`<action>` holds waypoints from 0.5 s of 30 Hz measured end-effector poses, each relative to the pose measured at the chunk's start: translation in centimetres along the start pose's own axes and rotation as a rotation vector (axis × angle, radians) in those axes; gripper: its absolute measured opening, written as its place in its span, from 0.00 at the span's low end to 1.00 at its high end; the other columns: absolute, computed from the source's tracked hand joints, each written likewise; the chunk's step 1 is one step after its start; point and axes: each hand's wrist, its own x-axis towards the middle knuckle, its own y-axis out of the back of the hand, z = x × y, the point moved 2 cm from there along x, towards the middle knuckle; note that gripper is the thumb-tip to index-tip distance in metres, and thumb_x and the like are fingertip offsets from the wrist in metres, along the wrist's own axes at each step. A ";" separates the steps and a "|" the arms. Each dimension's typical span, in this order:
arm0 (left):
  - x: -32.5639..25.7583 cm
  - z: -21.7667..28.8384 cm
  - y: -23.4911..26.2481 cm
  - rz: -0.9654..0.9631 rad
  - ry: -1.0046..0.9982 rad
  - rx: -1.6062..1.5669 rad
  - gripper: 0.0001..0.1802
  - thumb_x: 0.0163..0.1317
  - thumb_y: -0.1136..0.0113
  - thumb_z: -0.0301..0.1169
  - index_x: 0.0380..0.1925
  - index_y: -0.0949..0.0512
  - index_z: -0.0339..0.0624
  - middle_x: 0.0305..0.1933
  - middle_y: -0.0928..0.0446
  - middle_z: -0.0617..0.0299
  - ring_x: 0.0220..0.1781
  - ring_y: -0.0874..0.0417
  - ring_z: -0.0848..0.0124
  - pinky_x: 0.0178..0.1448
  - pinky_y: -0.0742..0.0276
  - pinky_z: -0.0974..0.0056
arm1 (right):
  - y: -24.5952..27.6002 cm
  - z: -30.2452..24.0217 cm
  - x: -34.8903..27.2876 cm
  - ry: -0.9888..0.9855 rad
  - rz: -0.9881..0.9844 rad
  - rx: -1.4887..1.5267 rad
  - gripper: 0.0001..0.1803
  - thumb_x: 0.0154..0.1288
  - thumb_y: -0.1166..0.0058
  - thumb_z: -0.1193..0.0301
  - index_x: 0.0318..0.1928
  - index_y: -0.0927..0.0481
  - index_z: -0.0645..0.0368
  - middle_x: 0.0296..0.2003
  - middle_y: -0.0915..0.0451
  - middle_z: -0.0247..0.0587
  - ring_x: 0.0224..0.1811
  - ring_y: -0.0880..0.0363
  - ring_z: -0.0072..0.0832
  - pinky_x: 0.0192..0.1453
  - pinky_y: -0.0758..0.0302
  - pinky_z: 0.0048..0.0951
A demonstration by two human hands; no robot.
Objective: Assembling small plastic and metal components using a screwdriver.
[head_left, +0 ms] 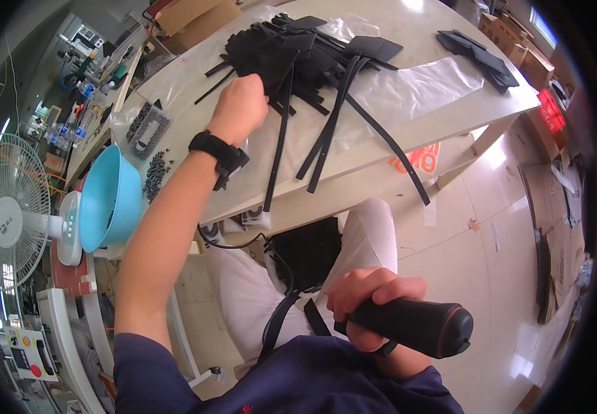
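My left hand (242, 105) is closed at the near left edge of a heap of black flat pieces with straps (277, 58) on the table. Its fingertips are turned away, so what they grip is hidden. Several long black straps (331, 131) hang from the heap toward the table's near edge. Over my lap, my right hand (371, 300) wraps round a thick black cylindrical object (412, 324) with a thin orange ring and a small nub at its end. I cannot make out its exact kind.
Left of my arm are a blue bowl (113, 200), a clear box of small dark parts (149, 131), loose dark parts (155, 176) and a white fan (7, 221). More black pieces (478, 58) lie at the table's right end. Clear plastic sheeting (422, 86) covers part of the white table (409, 145).
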 end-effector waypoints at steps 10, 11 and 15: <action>-7.6 1.6 5.5 -0.181 0.373 -0.558 0.11 0.68 0.54 0.30 0.38 0.29 0.31 0.27 0.24 0.59 0.24 0.24 0.75 0.32 0.24 0.68 | -1.0 -1.9 0.1 0.095 -0.030 -0.077 0.27 0.64 0.42 0.52 0.45 0.42 0.55 0.25 0.29 0.39 0.16 0.28 0.27 0.19 0.26 0.29; -9.5 2.0 5.8 -0.210 0.375 -0.809 0.10 0.68 0.54 0.30 0.38 0.28 0.32 0.28 0.24 0.58 0.24 0.24 0.74 0.31 0.25 0.68 | -1.2 -2.1 0.1 0.087 -0.032 -0.071 0.27 0.64 0.42 0.52 0.45 0.42 0.55 0.25 0.29 0.39 0.16 0.28 0.27 0.19 0.26 0.29; -18.9 5.2 7.0 -0.317 0.461 -1.489 0.08 0.69 0.55 0.27 0.39 0.28 0.32 0.28 0.23 0.59 0.23 0.25 0.75 0.31 0.26 0.70 | -2.9 -4.0 0.5 0.124 0.046 -0.069 0.28 0.64 0.43 0.49 0.46 0.42 0.55 0.26 0.30 0.38 0.15 0.29 0.26 0.17 0.27 0.28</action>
